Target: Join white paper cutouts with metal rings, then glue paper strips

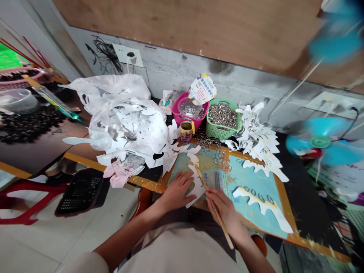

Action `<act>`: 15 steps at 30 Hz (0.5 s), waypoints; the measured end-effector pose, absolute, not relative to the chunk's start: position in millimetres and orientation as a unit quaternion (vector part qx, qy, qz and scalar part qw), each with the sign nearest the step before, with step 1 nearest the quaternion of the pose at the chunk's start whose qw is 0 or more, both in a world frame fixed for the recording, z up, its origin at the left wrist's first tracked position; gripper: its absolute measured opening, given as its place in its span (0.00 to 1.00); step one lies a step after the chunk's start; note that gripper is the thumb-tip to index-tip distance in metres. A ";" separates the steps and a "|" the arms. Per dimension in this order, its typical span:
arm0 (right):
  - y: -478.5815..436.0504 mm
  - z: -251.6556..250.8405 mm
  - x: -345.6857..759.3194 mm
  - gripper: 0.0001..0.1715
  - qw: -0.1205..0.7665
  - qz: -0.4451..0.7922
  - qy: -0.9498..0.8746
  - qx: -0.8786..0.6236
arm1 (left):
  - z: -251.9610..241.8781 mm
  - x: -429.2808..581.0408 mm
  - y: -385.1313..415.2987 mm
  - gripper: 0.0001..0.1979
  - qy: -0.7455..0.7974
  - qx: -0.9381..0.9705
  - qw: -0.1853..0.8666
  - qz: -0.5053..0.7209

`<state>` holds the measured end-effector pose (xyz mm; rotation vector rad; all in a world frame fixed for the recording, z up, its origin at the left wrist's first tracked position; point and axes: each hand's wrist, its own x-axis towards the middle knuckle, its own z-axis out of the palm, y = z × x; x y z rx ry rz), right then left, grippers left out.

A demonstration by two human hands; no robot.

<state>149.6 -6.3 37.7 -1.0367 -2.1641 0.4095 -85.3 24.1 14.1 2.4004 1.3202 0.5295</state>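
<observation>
My right hand (pixel 223 208) is closed around a thin wooden brush (pixel 217 214), its tip resting on a white cut-out piece (pixel 196 182) with a wavy edge. Lying flat on the left side of that piece, my left hand (pixel 178 191) has its fingers stretched out. Underneath is a light blue sheet (pixel 209 167) on the table. To the right, another white cut-out (pixel 264 206) carries several metal rings along its upper edge and yellowish smears. Loose metal rings (pixel 222 159) lie on the sheet beyond my hands. A small can (pixel 186 132) stands behind the piece.
A pink basket (pixel 178 113) and a green basket (pixel 223 131) of metal parts stand by the wall. White cut-outs pile up at left (pixel 133 132) and right (pixel 257 138). A blue-bladed fan (pixel 320 142) is at far right. A black crate (pixel 81 193) sits lower left.
</observation>
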 end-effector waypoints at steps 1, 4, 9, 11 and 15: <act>-8.7 38.4 151.2 0.17 0.341 0.165 -0.837 -0.396 | 15.2 -85.1 24.4 0.28 0.467 0.847 0.173 0.184; -14.0 37.3 156.8 0.17 0.334 0.183 -0.833 -0.400 | 17.7 -85.3 26.7 0.29 0.467 0.850 0.176 0.168; -17.3 27.1 161.5 0.21 0.334 0.183 -0.833 -0.401 | 16.4 -85.9 29.7 0.31 0.464 0.853 0.183 0.156; -17.5 22.9 159.5 0.26 0.335 0.197 -0.822 -0.417 | 15.3 -85.8 29.2 0.31 0.464 0.853 0.183 0.156; -15.5 16.5 155.8 0.26 0.344 0.215 -0.804 -0.434 | 14.4 -85.2 27.7 0.30 0.464 0.852 0.183 0.156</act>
